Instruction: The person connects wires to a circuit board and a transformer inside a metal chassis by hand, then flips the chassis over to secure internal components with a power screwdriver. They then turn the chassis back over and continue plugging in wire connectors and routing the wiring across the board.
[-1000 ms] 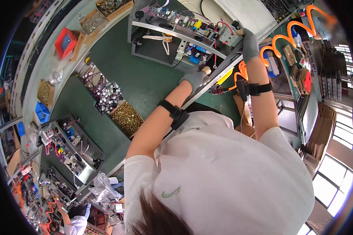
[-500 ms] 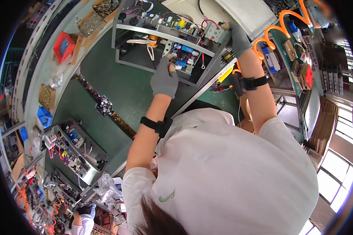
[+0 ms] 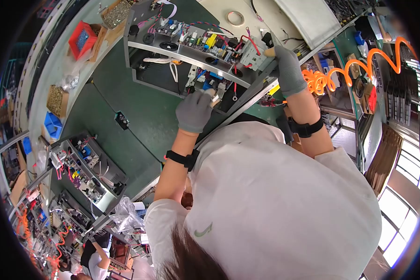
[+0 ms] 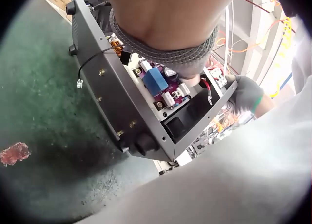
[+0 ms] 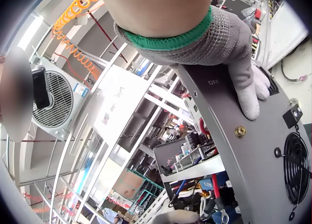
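A grey metal equipment housing [image 3: 198,56], open along its side and fitted with circuit boards and wires, stands before me. My gloved right hand [image 3: 288,70] grips the edge of its end panel [image 5: 229,102]. In the right wrist view, its fingers [image 5: 245,99] lie on the panel's outer face, beside the printed OFF. My gloved left hand [image 3: 194,110] is at the housing's lower opening, with bare fingertips beside a purple circuit board [image 4: 171,90] carrying a blue block [image 4: 155,81]. The wrist hides most of that hand in the left wrist view; I cannot tell what it holds.
Green boards [image 3: 140,123] meet at a seam. Another open housing [image 3: 86,168] stands at lower left. Along the far side are a red bin [image 3: 81,41], a box of small parts [image 3: 57,100] and a blue bin [image 3: 52,125]. An orange coiled hose [image 3: 336,74] hangs at right.
The housing has shifted left with its green board, and the gap that showed bins of parts has closed. My left hand has moved from the near edge to the lower opening. The right keeps its grip.
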### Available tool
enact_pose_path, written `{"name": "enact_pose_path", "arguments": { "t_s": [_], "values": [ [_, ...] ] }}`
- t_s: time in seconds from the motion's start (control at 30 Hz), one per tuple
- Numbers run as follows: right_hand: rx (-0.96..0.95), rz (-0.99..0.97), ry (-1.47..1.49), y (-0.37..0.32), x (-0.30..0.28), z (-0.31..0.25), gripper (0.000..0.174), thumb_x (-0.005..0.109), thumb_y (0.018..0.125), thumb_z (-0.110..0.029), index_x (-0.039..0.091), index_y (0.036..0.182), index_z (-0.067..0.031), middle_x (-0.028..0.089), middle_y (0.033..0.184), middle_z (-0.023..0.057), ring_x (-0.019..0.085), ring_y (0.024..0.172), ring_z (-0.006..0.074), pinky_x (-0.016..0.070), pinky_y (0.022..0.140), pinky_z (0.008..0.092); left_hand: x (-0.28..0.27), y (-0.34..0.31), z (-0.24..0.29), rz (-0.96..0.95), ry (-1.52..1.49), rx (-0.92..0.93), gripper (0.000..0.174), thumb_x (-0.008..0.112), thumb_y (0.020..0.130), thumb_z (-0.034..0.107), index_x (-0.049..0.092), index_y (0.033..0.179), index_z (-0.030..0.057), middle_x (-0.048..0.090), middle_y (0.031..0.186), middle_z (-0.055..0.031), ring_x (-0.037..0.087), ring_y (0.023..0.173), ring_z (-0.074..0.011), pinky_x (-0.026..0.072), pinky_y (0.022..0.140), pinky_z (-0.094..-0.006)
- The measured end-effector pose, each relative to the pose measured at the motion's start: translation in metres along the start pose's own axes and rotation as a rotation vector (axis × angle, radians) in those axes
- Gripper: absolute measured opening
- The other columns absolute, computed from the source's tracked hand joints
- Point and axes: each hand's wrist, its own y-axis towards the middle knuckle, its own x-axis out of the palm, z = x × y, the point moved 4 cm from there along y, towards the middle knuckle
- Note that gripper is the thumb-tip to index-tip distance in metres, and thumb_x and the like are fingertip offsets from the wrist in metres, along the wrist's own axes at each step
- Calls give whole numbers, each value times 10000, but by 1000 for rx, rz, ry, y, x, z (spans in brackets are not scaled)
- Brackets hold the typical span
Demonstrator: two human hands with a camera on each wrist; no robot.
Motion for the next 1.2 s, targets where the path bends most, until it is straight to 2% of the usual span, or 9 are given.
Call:
{"name": "enact_pose_path", "arguments": {
  "t_s": [0.13,0.3,0.4,0.53,0.6,0.77,0.83,0.97,1.2],
  "values": [
    [-32,-15,24,-6,3,0,230,581,724,-198,628,820,6,593,708,94,581,561,199,498,520,314,-7,-3,-14,91,-92,-170,144,648,780,147,620,906,84,613,767,-55,593,618,-189,461,518,-289],
    [-39,-32,-12,-12,3,1,222,583,712,-178,623,824,9,606,729,104,596,576,200,509,523,309,-3,-23,-35,-50,-1052,-1352,233,532,883,222,600,909,1,612,658,-50,539,511,-93,372,418,-233],
    [-36,-37,-18,-16,6,1,226,591,699,-170,618,836,7,608,732,99,604,586,195,514,530,300,-24,-33,-36,102,-1050,-1615,260,518,892,227,599,903,-20,608,659,-64,525,482,-98,344,399,-226],
    [-51,-49,-19,-18,6,1,234,594,690,-164,611,848,9,608,731,93,606,584,184,517,534,295,-37,-39,-25,103,-758,-1327,201,538,873,202,596,940,21,626,706,-92,572,501,-163,393,426,-255],
    [-59,-55,-39,-19,6,3,237,594,689,-164,608,851,9,609,732,93,605,583,180,518,533,296,-59,-5,12,130,-251,-217,163,564,847,169,587,975,72,631,775,-118,604,547,-244,446,475,-296],
    [-68,-49,-36,-21,7,3,227,593,688,-175,607,841,-9,599,719,76,594,598,161,494,539,280,-54,17,16,142,-335,-280,157,531,866,116,566,1017,95,619,773,-107,601,548,-242,465,488,-306],
    [-77,-47,-27,-21,7,6,228,591,689,-179,606,844,-12,596,716,73,590,601,161,487,543,278,-48,10,-4,116,-1099,-1173,199,476,900,104,542,1086,74,607,717,-67,574,507,-177,441,441,-244],
    [-105,-83,-44,-20,5,7,236,588,690,-185,603,855,-17,590,714,73,584,604,169,478,562,281,-41,-23,-10,-99,-1496,-1423,286,457,924,115,482,1185,0,591,814,-95,574,549,-144,410,409,-183],
    [-75,-82,-20,-18,8,7,234,584,688,-182,596,848,-13,585,715,77,582,601,180,479,569,286,-29,-58,-20,-76,-1075,-1032,303,579,849,75,523,1138,3,608,956,-126,619,739,-193,489,551,-281]
  ]
}}
